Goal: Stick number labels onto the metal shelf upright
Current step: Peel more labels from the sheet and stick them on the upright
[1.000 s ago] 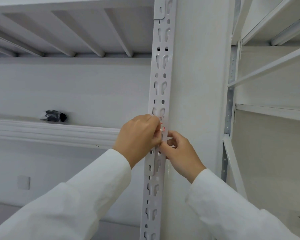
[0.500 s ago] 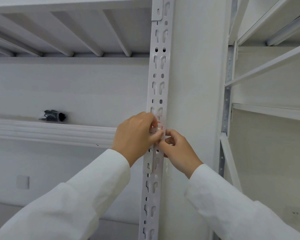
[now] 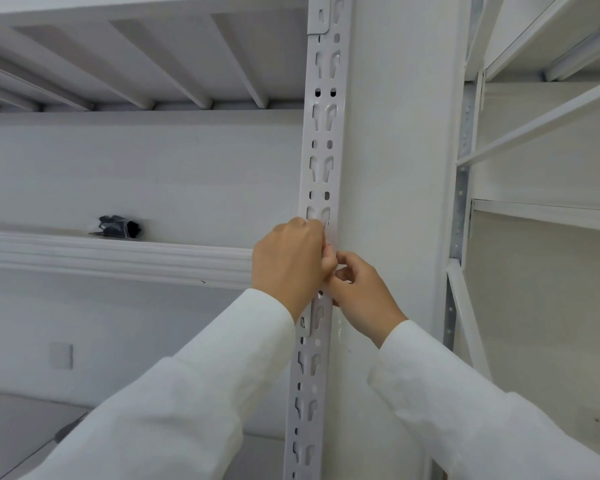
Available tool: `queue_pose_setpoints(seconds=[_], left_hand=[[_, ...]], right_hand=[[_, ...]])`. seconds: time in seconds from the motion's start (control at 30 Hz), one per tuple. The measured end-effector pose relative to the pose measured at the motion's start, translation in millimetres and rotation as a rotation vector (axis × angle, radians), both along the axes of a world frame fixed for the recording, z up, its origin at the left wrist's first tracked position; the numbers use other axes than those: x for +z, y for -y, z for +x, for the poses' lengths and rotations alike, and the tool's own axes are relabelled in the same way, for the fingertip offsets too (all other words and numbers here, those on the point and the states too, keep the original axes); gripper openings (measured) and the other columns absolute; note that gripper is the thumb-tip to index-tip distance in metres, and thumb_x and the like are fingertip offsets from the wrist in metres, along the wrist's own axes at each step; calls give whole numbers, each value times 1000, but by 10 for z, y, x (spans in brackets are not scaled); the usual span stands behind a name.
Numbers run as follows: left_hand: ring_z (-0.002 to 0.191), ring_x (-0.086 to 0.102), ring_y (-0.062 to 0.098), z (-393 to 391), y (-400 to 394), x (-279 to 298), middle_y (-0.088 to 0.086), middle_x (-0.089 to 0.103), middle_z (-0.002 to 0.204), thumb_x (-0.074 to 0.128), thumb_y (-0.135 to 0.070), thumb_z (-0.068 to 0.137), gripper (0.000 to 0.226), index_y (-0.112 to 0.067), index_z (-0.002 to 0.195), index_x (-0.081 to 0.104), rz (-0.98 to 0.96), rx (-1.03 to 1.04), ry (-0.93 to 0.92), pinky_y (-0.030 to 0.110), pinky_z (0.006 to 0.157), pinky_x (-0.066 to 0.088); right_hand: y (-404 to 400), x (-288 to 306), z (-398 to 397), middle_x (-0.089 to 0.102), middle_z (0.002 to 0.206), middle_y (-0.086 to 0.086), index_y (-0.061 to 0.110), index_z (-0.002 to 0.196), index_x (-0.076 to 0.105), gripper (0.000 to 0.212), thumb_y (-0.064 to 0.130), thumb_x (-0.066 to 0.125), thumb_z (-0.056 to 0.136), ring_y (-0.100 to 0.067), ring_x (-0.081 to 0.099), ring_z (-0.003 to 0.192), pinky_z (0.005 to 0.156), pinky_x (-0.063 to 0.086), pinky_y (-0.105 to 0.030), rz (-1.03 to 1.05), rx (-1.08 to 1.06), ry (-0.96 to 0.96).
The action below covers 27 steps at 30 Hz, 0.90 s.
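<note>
A white slotted metal shelf upright runs top to bottom through the middle of the view. My left hand covers it at mid height, fingers curled against the metal over a small label with red print, of which only a sliver shows. My right hand meets it from the right, fingertips pinching at the label's lower edge against the upright. Most of the label is hidden behind my left hand.
A white shelf deck with ribs hangs overhead on the left. A small black bundle lies on the ledge at the left. Another white shelving frame stands to the right, past a white wall panel.
The visible red print of the label has shrunk as my left hand closed over it. Both hands stay at the same spot on the upright; the camera shifted slightly.
</note>
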<state>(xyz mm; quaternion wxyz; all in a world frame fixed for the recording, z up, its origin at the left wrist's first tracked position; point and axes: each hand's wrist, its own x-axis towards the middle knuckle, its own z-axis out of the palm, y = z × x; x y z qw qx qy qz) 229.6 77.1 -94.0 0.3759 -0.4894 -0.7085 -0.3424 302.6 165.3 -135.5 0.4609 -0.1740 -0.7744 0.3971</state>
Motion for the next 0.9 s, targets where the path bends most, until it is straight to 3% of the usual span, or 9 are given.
queue_pose_setpoints(seconds=[0.17,0.27,0.43,0.57,0.9], left_hand=[[77,52,26,4,24,-30,8,60,90,45,-24,90,18,-9,93,56,21,-16,-17,30,61,34],[69,51,23,-74,82,-60,3,61,81,45,-28,92,16,-13,91,51,67,-53,-38,31,56,37],[86,57,15,-72,75,-148,-8,63,89,51,-42,87,21,-25,97,56,95,-93,40,31,64,47],[89,56,12,-44,21,-125,-9,64,89,50,-41,86,17,-28,94,58,126,-77,121,31,67,48],[86,49,16,71,-85,-149,-5,59,83,50,-30,84,12,-20,87,56,184,-2,127,27,55,28]], right_hand=[[56,37,27,60,79,7,23,110,57,27,33,60,85,-20,64,88,87,53,-44,-9,-4,32],[80,58,52,59,78,9,23,109,57,24,31,59,86,-16,63,85,88,52,-39,-17,8,43],[60,47,41,59,78,9,26,107,57,24,34,61,86,-13,62,81,86,53,-36,-35,18,31],[46,41,43,57,79,8,25,110,56,27,35,61,86,-13,60,80,82,52,-33,-10,10,37],[59,33,35,59,81,5,23,112,56,28,20,54,84,-17,59,81,83,52,-37,-24,4,32]])
